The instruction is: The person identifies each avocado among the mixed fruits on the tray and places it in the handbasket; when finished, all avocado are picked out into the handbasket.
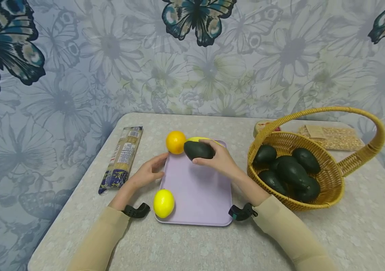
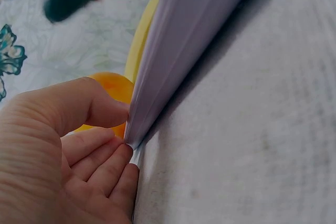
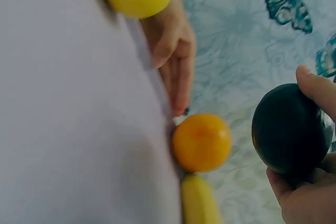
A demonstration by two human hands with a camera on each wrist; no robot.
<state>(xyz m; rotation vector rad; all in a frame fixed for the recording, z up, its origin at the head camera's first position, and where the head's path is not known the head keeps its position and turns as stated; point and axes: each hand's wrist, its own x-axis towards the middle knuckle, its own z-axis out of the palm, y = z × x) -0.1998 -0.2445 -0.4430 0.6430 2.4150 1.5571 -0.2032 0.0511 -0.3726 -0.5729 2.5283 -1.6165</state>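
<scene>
In the head view, my right hand [image 1: 221,158] holds a dark green avocado [image 1: 198,150] above the far end of a lilac tray [image 1: 197,195]. Thumb and fingers wrap the avocado's sides in the right wrist view. My left hand [image 1: 146,171] is at the tray's left edge, its fairly straight fingers along the outside and the thumb at the rim. An orange [image 1: 176,142] sits at the tray's far left corner, beside a banana [image 1: 196,139] partly hidden behind the avocado. A lemon [image 1: 164,203] lies at the near left corner.
To the right stands a yellow wicker basket [image 1: 338,188] with a tall handle, containing several avocados [image 1: 292,171]. Behind it are a round tin [image 1: 259,126] and a flat pack of nuts or grains [image 1: 338,138]. A long plastic packet [image 1: 122,158] lies left of the tray.
</scene>
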